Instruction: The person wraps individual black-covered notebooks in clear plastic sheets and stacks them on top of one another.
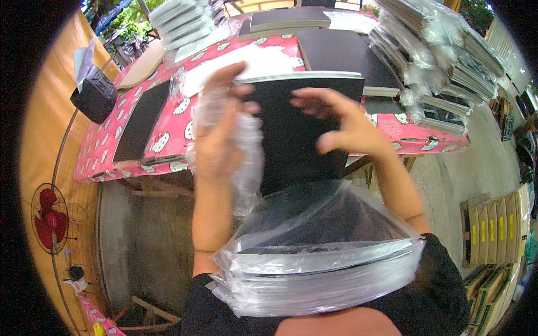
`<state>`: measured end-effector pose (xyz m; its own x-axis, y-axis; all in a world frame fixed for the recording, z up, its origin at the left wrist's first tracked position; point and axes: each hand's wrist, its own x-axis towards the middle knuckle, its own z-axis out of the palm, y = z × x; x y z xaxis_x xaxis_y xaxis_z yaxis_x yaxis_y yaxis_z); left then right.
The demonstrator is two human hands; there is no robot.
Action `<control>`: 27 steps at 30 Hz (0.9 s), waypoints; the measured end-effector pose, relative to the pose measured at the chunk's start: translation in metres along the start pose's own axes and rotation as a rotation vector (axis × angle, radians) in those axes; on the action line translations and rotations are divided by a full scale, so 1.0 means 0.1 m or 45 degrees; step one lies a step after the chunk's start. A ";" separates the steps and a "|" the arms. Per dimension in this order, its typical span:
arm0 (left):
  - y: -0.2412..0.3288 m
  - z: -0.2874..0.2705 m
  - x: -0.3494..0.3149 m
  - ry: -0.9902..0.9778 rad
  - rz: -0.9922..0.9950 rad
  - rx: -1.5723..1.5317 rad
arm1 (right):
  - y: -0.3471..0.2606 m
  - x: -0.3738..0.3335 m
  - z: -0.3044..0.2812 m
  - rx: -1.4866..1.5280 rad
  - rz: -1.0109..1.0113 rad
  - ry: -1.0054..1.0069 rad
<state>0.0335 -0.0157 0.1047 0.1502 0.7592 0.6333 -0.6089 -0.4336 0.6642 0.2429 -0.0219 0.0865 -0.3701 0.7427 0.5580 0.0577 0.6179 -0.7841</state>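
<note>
My left hand [219, 134], smeared by motion, is raised at the table's near edge with its fingers curved. A crumpled clear plastic bag [249, 159] hangs at its palm and wrist; the exact grip is blurred. To its right, my right hand [350, 126] is open, thumb and fingers apart, over the right side of a black sheet stack [291, 131]. This stack has white edges at its far side and juts over the table edge towards me. Against my body, below both hands, sits a pile of clear plastic bags [319, 280], its top film lifted.
The table wears a pink patterned cover [179, 126]. A black board [143, 120] lies at its left, with a black bin [95, 101] beyond. Plastic-wrapped stacks [426, 56] rise at the far right. A red fan [50, 218] stands left; cartons [496, 229] stand lower right.
</note>
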 end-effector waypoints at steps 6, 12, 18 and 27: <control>-0.09 0.12 0.13 -0.272 0.041 -0.260 | -0.02 0.11 0.07 0.017 0.207 0.222; -0.17 0.34 -0.01 0.288 -0.418 -0.137 | 0.00 0.06 -0.03 -0.272 -0.192 0.296; -0.26 0.25 -0.23 0.521 -0.020 -0.107 | -0.02 -0.09 0.23 -0.361 0.125 0.359; -0.37 0.33 -0.45 0.567 -0.388 -0.298 | -0.07 -0.12 0.20 -0.462 -0.127 0.446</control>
<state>0.0752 -0.0498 0.0652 0.0350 0.9855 0.1659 -0.7530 -0.0832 0.6528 0.2287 -0.0403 0.0793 -0.0610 0.6794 0.7312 0.3788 0.6936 -0.6128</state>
